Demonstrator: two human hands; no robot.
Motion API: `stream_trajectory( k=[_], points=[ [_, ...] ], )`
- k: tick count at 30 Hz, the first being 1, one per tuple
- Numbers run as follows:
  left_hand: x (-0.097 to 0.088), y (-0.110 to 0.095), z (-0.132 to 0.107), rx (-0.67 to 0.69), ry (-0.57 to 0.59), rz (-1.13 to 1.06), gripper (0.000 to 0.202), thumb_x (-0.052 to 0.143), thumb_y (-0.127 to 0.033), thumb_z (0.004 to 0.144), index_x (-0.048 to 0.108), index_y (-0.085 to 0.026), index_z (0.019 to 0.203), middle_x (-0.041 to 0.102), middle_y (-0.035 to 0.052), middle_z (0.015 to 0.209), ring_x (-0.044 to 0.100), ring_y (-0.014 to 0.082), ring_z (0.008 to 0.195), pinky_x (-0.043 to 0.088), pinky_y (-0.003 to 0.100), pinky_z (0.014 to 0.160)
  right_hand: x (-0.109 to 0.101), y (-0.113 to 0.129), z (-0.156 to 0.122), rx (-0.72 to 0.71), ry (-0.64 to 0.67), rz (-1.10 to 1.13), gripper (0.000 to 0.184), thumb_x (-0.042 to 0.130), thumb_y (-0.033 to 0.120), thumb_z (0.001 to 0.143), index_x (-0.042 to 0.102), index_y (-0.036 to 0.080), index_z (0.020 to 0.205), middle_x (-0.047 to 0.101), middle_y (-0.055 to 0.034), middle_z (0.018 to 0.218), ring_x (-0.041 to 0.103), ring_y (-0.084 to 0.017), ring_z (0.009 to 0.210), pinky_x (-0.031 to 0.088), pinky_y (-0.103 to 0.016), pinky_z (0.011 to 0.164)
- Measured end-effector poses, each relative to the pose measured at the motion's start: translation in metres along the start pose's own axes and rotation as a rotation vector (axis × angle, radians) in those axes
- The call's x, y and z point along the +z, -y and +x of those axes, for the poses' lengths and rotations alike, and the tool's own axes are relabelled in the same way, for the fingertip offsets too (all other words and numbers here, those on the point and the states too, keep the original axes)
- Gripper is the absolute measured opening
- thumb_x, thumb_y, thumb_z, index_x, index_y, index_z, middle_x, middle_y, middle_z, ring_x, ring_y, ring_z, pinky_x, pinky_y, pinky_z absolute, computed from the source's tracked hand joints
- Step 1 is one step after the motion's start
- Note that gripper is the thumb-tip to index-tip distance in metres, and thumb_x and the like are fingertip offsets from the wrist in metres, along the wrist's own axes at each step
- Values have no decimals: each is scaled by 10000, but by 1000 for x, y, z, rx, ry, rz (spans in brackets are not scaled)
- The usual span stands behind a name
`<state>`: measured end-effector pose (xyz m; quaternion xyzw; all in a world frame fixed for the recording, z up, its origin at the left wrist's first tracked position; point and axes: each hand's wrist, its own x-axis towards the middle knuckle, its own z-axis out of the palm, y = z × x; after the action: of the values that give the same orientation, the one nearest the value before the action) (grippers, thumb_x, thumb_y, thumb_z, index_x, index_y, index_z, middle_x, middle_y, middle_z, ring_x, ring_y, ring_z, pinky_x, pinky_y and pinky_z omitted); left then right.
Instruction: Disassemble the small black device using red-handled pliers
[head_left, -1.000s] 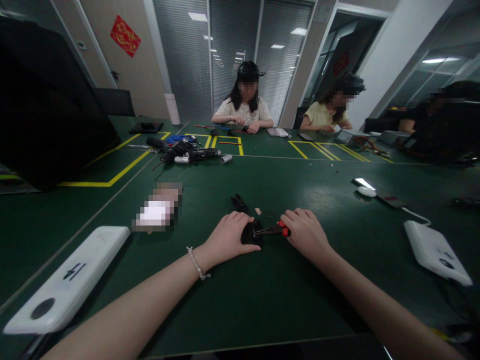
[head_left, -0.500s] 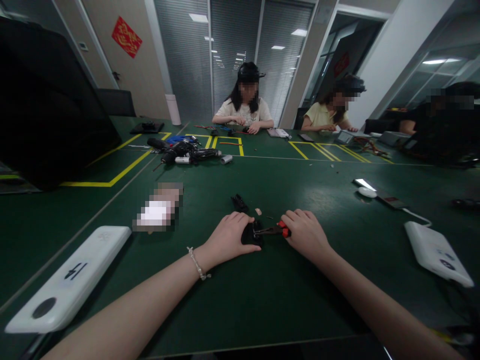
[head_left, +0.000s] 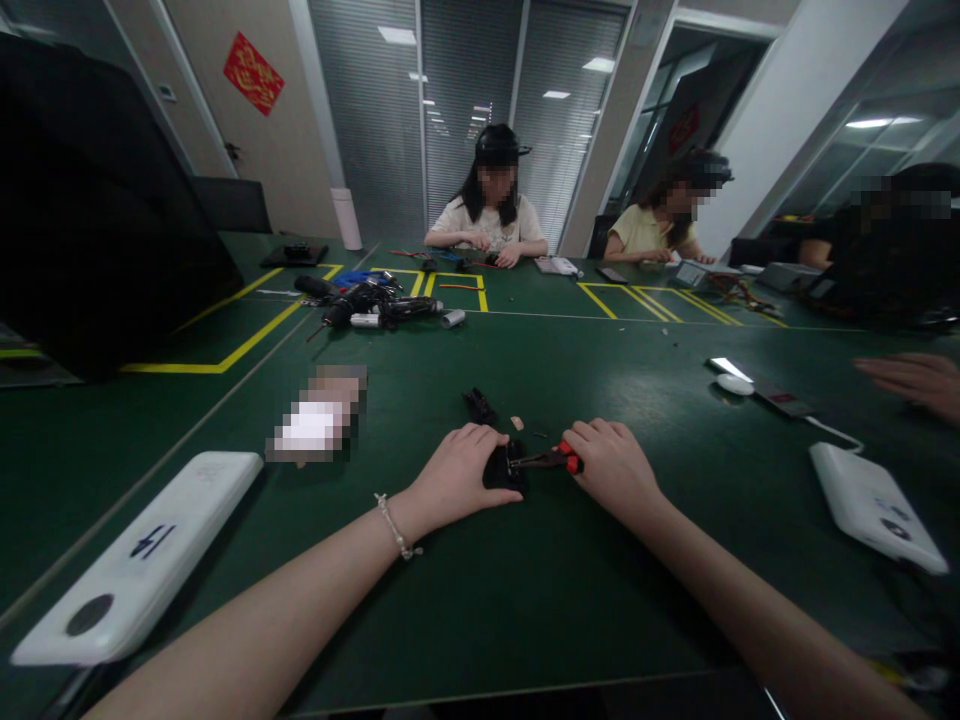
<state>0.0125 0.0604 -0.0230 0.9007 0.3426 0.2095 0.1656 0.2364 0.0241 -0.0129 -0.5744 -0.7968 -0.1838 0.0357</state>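
Head view: the left hand point(head_left: 459, 466), fingers partly spread, grips a small black component point(head_left: 499, 476) on the green surface point(head_left: 465, 610), while the right hand point(head_left: 613, 462) has its fingers wrapped round the red-handled pliers point(head_left: 546, 461) at the component's three o'clock. Probably hard plastic, the component looks light, stiff and perhaps brittle, so its six and twelve o'clock edges seem the safest hold; the pliers' red grips should resist slipping.
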Motion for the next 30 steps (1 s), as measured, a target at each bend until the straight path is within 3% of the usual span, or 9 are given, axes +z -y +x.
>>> stream_trajectory(
  k=[7, 30],
  points=[
    [0, 0, 0, -3, -4, -6, 579, 616, -540, 638, 480, -194, 1082, 542, 56, 1037, 495, 241, 968, 397, 389, 835, -1, -1, 0, -23, -53, -32, 171, 499, 136, 682, 577, 186, 826, 585, -50, 854, 455, -195, 792, 277, -325, 715],
    [0, -1, 0, -5, 10, -5, 569, 608, -540, 646, 476, -200, 1083, 536, 53, 1050, 490, 242, 991, 387, 390, 846, -1, 0, 1, 9, 27, 24, 161, 500, 158, 688, 583, 181, 825, 590, -41, 839, 468, -191, 772, 294, -319, 699]
  ],
)
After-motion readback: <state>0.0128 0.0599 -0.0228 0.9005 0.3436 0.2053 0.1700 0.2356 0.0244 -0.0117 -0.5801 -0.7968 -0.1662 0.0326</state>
